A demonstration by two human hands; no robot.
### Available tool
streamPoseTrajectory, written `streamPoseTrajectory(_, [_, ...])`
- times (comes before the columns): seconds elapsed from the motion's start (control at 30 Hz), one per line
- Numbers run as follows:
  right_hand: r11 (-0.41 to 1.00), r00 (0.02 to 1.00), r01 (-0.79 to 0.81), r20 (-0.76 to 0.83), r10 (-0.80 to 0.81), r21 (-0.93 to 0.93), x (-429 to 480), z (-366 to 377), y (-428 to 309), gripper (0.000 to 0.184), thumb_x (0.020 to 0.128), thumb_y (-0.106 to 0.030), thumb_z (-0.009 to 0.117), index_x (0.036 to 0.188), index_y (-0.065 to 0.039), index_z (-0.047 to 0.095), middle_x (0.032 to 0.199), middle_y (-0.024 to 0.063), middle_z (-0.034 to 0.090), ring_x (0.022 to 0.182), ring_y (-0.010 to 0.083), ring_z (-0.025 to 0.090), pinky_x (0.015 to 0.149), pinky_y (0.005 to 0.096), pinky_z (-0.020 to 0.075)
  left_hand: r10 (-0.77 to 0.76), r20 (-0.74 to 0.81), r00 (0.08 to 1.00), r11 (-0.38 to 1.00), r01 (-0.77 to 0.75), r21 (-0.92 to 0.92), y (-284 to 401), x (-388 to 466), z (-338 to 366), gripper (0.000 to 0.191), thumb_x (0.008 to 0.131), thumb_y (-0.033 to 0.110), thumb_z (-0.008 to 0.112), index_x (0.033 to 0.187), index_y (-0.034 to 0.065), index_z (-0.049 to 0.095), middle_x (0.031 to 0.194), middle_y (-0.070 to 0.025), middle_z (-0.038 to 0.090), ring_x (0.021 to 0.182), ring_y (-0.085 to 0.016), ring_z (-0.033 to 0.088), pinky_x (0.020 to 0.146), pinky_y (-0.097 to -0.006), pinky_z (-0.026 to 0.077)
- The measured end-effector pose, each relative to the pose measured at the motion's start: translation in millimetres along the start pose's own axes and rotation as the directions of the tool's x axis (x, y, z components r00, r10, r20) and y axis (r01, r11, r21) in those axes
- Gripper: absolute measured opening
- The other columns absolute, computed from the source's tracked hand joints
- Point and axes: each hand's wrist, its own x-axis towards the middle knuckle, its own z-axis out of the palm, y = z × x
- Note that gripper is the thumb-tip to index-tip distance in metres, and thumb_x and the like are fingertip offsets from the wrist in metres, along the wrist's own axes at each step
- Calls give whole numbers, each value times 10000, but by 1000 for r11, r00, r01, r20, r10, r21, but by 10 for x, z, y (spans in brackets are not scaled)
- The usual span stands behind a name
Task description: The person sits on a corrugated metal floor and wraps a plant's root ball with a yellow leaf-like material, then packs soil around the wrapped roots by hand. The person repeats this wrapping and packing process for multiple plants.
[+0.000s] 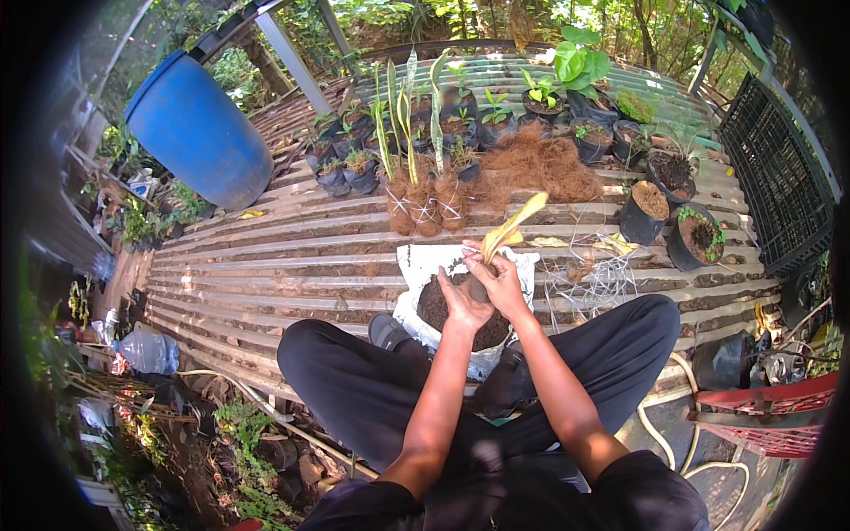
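Observation:
Over an open white sack [531,265] of dark soil [435,305], both hands hold a plant with yellowish leaves [511,226]. A dark root ball [477,289] at its base lies between the palms. My left hand [465,302] cups the root ball from the near left, thumb raised. My right hand [498,282] wraps its right side, with fingers at the foot of the leaves. Just beyond the sack stand several snake plants [402,126], their root balls wrapped in brown fibre [423,209] and tied with white string.
Loose coconut fibre [544,166] lies beyond the sack. Tangled white string [591,279] is at right, near black pots [643,216]. Seedlings in black bags [362,174] stand behind. A blue barrel [199,133] is at left, a black crate [777,172] at right. The corrugated surface [265,265] is ridged.

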Motion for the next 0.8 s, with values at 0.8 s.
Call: streamPoseTrajectory(0.8, [962,964,-259,-77,253,-81,23,-34,-39,258,974,-217,598,1014,29,668,896,65,678,773,112,604,761,278,490,109,5,994,981,-106,-164,-69,118,-73,994,764,860,357,1309,40,489,1319,-132,533,1252,-273,495,1078,-448,359])
